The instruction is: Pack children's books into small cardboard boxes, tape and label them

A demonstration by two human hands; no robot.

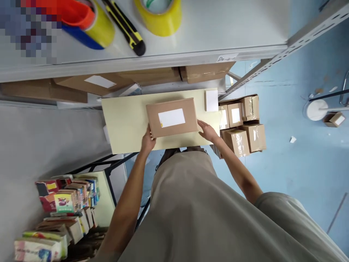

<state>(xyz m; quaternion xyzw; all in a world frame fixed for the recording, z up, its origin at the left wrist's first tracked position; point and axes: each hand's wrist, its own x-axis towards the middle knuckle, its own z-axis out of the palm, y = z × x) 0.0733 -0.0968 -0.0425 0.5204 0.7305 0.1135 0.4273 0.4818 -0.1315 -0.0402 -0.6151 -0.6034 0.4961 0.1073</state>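
A brown cardboard box [172, 117] with a white label lies flat on a pale yellow table [124, 123]. My left hand [147, 140] grips its near left corner, thumb on top. My right hand [207, 131] presses against its right side with the fingers closed along the edge. Both arms reach forward over my grey shirt.
A grey shelf [191, 32] above holds yellow tape rolls [159, 14], a tape dispenser [87, 22] and a yellow-black utility knife [127, 27]. Flat cardboard boxes [89, 85] lie under it. Taped small boxes [241, 123] are stacked at the right on the blue floor. Colourful packets [65, 200] sit lower left.
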